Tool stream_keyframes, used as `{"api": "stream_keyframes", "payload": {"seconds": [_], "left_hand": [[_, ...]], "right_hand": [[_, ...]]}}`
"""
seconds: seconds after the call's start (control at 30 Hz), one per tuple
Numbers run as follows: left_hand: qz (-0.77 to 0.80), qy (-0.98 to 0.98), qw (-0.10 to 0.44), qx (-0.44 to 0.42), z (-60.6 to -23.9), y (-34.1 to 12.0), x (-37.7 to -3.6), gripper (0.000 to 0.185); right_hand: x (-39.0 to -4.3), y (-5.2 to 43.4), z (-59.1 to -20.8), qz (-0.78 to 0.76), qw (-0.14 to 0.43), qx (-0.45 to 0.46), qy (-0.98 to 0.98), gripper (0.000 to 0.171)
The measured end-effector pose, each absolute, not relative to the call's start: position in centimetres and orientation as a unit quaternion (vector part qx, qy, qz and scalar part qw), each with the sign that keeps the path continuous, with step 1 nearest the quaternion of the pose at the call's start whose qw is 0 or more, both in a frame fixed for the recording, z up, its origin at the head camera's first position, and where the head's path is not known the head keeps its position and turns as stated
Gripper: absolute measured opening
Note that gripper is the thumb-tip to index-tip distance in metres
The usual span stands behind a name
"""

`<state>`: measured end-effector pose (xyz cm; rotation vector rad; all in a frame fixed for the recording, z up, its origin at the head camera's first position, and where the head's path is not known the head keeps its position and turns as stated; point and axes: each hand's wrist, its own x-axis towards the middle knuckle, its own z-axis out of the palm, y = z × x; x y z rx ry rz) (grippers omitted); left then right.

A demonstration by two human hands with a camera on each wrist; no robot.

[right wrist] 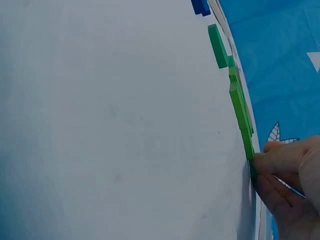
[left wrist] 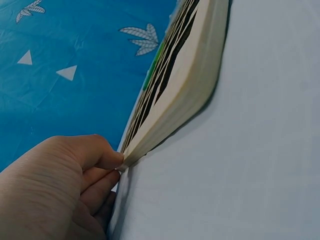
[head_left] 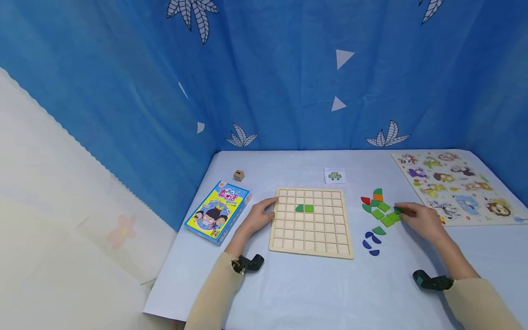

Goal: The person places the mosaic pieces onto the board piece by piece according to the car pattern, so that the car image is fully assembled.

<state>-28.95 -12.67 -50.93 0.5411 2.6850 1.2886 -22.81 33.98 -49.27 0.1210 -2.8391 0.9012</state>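
A square wooden grid board (head_left: pixel 309 233) lies in front of me, with a green quarter-circle piece (head_left: pixel 299 208) and a light green square piece (head_left: pixel 309 208) side by side in its cells. My left hand (head_left: pixel 258 217) touches the board's left edge with thumb and fingers spread along it. To the right of the board, my right hand (head_left: pixel 422 222) pinches a dark green piece (right wrist: pixel 253 171) between thumb and fingers, at the edge of a group of loose pieces. Its shape is partly hidden by the fingertips. Light green squares (head_left: pixel 387 221) lie right beside it.
Blue half-round pieces (head_left: pixel 366 244) and a red piece (head_left: pixel 365 200) lie right of the board. Behind it is a small pattern card (head_left: pixel 334 176). A boxed game (head_left: pixel 217 211) and a wooden cube (head_left: pixel 239 175) stand left; an animal puzzle board (head_left: pixel 462 188) lies far right.
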Motion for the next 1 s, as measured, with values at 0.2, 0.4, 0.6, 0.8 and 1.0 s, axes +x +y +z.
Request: {"api": "stream_keyframes", "payload": {"seconds": [0.2,0.4,0.6,0.8,1.0], "left_hand": [[0.425,0.886,0.059,0.177,-50.9,-12.8,-28.9,0.052],[0.42,0.889,0.054,0.178,-50.8,-12.8,-29.0,0.052],[0.421,0.888,0.052,0.178,-50.9,-12.8,-28.9,0.052],[0.431,0.882,0.055,0.183,-50.8,-12.6,-28.8,0.051],[0.43,0.884,0.056,0.178,-50.9,-12.6,-28.8,0.051]], "right_hand": [[-22.9,33.7,-50.1,0.297,0.112,0.033,-0.948,0.032],[-23.1,33.8,-50.4,0.294,0.142,0.045,-0.944,0.029],[-23.2,33.3,-49.2,0.309,0.145,0.027,-0.939,0.029],[-24.7,32.1,-48.6,0.338,0.155,0.022,-0.928,0.033],[-29.0,29.9,-52.6,0.362,0.177,0.052,-0.914,0.041]]}}
